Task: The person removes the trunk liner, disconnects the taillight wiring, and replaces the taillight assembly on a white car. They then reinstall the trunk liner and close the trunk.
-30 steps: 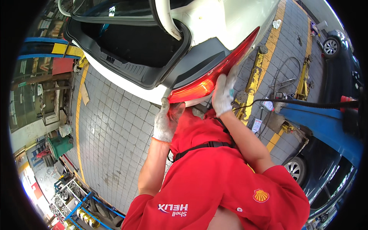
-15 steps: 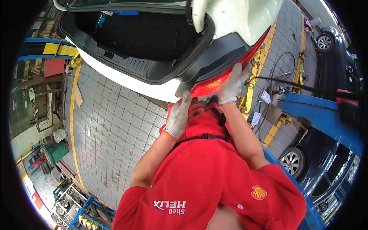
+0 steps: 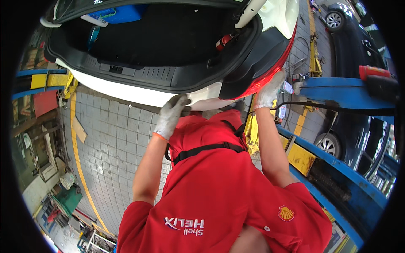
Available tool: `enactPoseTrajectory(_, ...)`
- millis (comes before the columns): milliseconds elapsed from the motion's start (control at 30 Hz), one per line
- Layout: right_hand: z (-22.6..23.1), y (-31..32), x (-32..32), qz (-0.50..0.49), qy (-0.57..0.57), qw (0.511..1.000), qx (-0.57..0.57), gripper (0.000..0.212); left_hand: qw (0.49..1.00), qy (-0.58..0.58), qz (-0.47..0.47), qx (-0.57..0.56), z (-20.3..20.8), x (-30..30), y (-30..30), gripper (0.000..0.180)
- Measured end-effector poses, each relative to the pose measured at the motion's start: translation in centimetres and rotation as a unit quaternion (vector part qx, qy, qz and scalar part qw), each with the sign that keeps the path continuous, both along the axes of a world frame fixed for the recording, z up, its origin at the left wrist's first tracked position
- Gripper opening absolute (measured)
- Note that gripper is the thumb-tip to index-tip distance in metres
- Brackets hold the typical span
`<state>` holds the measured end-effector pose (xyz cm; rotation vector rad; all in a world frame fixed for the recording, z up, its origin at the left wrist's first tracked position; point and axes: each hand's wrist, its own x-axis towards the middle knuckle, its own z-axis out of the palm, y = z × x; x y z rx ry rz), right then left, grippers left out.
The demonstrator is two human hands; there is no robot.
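A white car (image 3: 139, 90) is sitting with its boot open. Its red tail light (image 3: 270, 71) is running in a long curve up and down the corner. The gloved right hand (image 3: 270, 90) is pressing flat on it, fingers spread. The gloved left hand (image 3: 171, 116) is curling under the bumper edge.

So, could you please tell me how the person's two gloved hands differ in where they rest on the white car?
The left hand presses the white bumper edge below the open boot, fingers curled; the right hand lies on the red tail lamp at the corner, fingers stretched upward. The right hand sits higher in the picture than the left hand. Both wear pale work gloves and touch the car.
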<state>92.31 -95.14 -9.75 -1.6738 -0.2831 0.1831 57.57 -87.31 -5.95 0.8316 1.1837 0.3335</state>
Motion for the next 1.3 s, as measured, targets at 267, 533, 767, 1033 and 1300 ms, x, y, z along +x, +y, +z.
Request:
enactPoseTrajectory(267,0.6,0.9,-1.9,-0.042,0.107,0.972,0.202,0.059,0.994,0.085,-0.031,0.055,-2.9,-3.8,7.3,0.046)
enactPoseTrajectory(533,-1.6,0.2,-1.4,-0.003,0.107,0.968,0.229,0.065,0.973,0.023,-0.167,0.158,-1.9,7.8,14.2,0.037)
enactPoseTrajectory(767,0.1,0.2,-2.5,-0.036,0.172,0.965,0.197,0.070,0.968,0.045,-0.195,0.149,-4.7,9.2,15.5,0.033)
enactPoseTrajectory(1033,0.7,1.0,-3.5,-0.028,-0.035,0.999,-0.029,0.065,0.979,0.032,-0.175,0.097,-8.3,10.8,17.4,0.032)
enactPoseTrajectory(1300,1.3,0.8,-4.0,-0.043,-0.056,0.995,-0.065,0.078,0.980,0.082,-0.164,0.078,-12.5,8.8,19.9,0.024)
